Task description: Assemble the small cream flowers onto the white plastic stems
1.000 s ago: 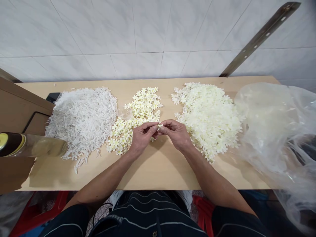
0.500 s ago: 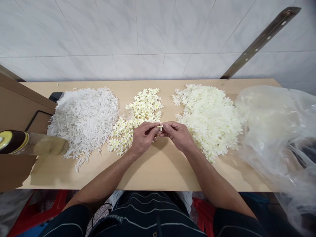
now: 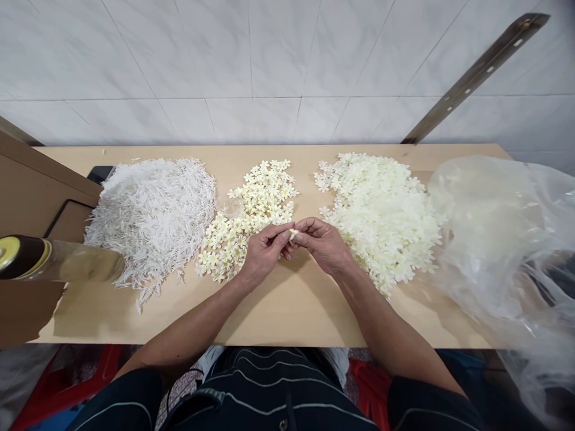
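Pinching a small pale flower (image 3: 293, 234) between the fingers (image 3: 311, 225) of left hand (image 3: 262, 254) and right hand (image 3: 330, 248). Held over the tabletop (image 3: 287, 311), near a pile of yellow-centred flowers (image 3: 265, 191) beside left hand and a larger heap of pale blossoms (image 3: 381, 209) beside right hand. Flanked farther out by a mound of slender white strands (image 3: 155, 209) and a bottle (image 3: 85, 260) at left, a plastic bag (image 3: 494, 209) at right.

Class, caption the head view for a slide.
Left hand and right hand pinch an artificial flower above a tabletop heaped with loose blossoms and white strands.
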### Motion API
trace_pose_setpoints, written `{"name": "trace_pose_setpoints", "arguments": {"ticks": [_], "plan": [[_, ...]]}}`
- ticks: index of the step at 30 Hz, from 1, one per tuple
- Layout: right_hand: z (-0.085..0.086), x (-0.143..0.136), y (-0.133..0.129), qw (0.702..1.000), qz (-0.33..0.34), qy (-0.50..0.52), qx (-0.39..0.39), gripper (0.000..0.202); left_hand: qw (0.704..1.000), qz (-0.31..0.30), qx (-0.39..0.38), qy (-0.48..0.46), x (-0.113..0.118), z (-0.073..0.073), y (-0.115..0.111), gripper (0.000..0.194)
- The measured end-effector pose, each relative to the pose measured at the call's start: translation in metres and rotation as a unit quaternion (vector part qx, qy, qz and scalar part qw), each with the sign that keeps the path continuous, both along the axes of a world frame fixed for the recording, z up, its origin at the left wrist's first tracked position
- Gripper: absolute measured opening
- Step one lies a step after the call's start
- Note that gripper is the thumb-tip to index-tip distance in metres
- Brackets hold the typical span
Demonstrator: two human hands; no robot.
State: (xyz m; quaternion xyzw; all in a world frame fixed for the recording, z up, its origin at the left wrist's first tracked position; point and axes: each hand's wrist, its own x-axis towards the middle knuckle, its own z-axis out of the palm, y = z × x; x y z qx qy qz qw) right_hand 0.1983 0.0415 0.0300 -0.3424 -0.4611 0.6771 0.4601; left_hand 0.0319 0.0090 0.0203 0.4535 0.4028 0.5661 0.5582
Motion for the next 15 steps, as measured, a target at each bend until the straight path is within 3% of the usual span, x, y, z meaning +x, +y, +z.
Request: {"name": "trace_pose_setpoints", "arguments": {"ticks": [4,9,15], "plan": [[-0.0016,-0.0024,-0.0016,0.999,-0.020,-0.024,0.032,0.033,0.999,0.030,-0.017,0.002,-0.0010,0.0003,0.0009,0.043],[0.0047,0.0029,-0.0004,0.998,-0.007,-0.050,0.023,0.054,0.998,0.027,-0.063,-0.006,0.0006,-0.0052,0.0017,0.038],[0.0027,0.0057,-0.0002,0.990,-0.012,-0.140,0.029,0.038,0.995,-0.001,-0.095,-0.005,-0.0016,-0.0078,0.0022,0.037]]}}
